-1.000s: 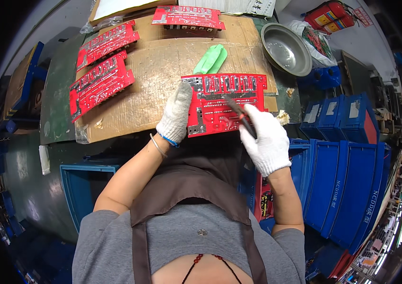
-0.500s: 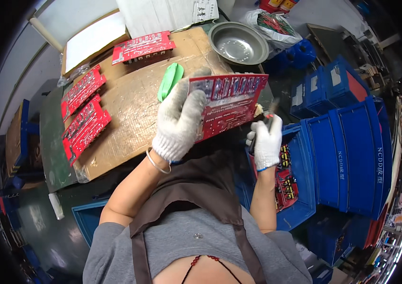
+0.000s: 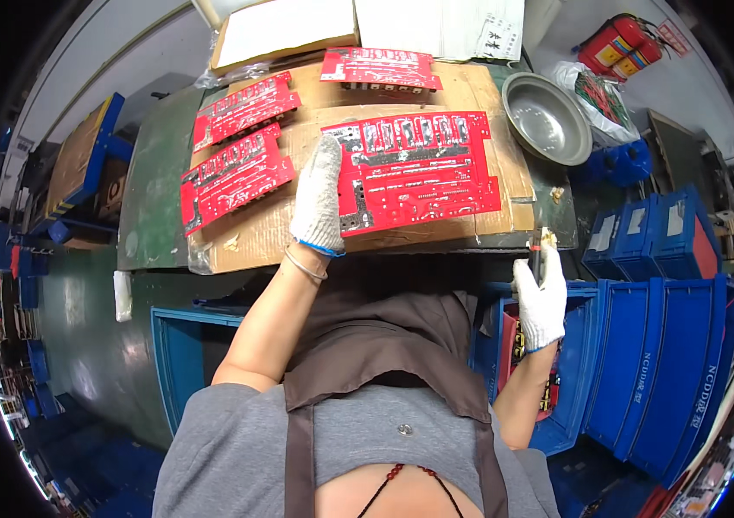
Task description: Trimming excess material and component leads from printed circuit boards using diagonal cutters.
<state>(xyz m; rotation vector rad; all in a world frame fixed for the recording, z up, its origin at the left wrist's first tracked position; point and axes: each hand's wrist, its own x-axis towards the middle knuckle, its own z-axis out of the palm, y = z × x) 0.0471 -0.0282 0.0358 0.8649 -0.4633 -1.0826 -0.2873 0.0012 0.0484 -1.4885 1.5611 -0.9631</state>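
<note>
My left hand (image 3: pixel 319 194), in a white knit glove, grips the left edge of a large red circuit board (image 3: pixel 423 177). The board is tilted over the cardboard, its face with silvery solder joints turned toward me. My gloved right hand (image 3: pixel 541 302) is closed round a slim dark-handled tool with a red band (image 3: pixel 536 259), pointing away from me. A yellowish crumbly lump (image 3: pixel 548 238) shows by the tool's front part, at the table edge. Two red boards (image 3: pixel 246 108) lie at the left of the cardboard, and another red board (image 3: pixel 382 67) lies at the back.
Flattened cardboard (image 3: pixel 211 252) covers much of the green table (image 3: pixel 155 198). A metal bowl (image 3: pixel 548 119) and a plastic bag of wires (image 3: pixel 600 99) stand at the back right. Blue bins (image 3: pixel 622 363) crowd my right side; one beside my right forearm holds boards. Fire extinguishers (image 3: pixel 622 47) stand behind.
The held board has swung from a steep tilt to a flatter one facing me and now hides the green object. My right hand with the tool has moved back from the board. The view has shifted.
</note>
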